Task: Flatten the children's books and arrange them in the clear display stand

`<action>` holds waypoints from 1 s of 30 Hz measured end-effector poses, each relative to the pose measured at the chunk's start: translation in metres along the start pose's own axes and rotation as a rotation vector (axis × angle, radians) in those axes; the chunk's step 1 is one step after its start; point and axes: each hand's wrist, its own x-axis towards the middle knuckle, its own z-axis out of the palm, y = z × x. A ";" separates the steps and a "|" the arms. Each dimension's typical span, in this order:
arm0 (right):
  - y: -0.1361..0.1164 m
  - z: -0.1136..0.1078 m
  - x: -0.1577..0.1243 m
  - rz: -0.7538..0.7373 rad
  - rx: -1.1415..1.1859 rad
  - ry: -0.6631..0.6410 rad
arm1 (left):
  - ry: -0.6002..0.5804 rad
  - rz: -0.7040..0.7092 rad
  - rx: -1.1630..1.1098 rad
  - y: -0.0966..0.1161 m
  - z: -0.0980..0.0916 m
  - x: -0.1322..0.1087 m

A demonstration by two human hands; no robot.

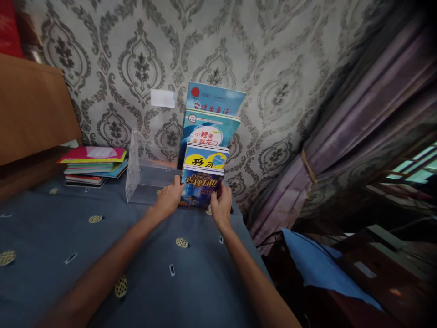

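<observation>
1. Books stand in a stepped row against the wall, and the front one is a dark blue book (201,191) with gold lettering on its cover. It stands upright on the table, near the table's right edge.
2. The left hand (170,197) is curled closed around the dark blue book's left edge, with the thumb on the near side.
3. The right hand (221,203) grips the book's right edge in the same way, its fingers folded onto the cover.
4. Directly behind it, each one rising higher, stand a yellow and blue book (205,157), a teal and white book (208,132) and a light blue book with red characters (215,99).
5. A clear acrylic book stand (143,180) sits just left of the row, touching the left hand's side.
6. Further left, a flat stack of colourful books (94,166) with a pink top cover lies on the blue patterned tablecloth (102,246).
7. Grey damask wallpaper (273,54) forms the backdrop, and a purple curtain (358,123) hangs to the right.
</observation>
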 end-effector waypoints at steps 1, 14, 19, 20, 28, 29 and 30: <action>-0.001 0.001 0.002 -0.006 -0.009 0.000 | 0.003 0.007 -0.008 0.000 -0.001 0.000; -0.005 0.003 0.002 -0.031 -0.100 0.009 | 0.032 0.074 -0.084 -0.007 0.011 0.005; -0.006 0.005 0.002 -0.002 -0.101 -0.010 | 0.038 0.087 -0.116 -0.008 0.003 0.005; -0.007 0.005 0.002 -0.003 -0.099 -0.013 | 0.042 0.092 -0.129 -0.007 0.001 0.005; -0.003 0.005 -0.002 -0.038 -0.094 0.008 | 0.039 0.066 -0.147 -0.001 -0.009 0.001; -0.002 0.006 -0.002 -0.047 -0.100 0.020 | 0.039 0.069 -0.144 -0.002 -0.008 0.001; -0.002 0.006 -0.002 -0.055 -0.106 0.029 | 0.040 0.072 -0.142 -0.002 -0.006 0.002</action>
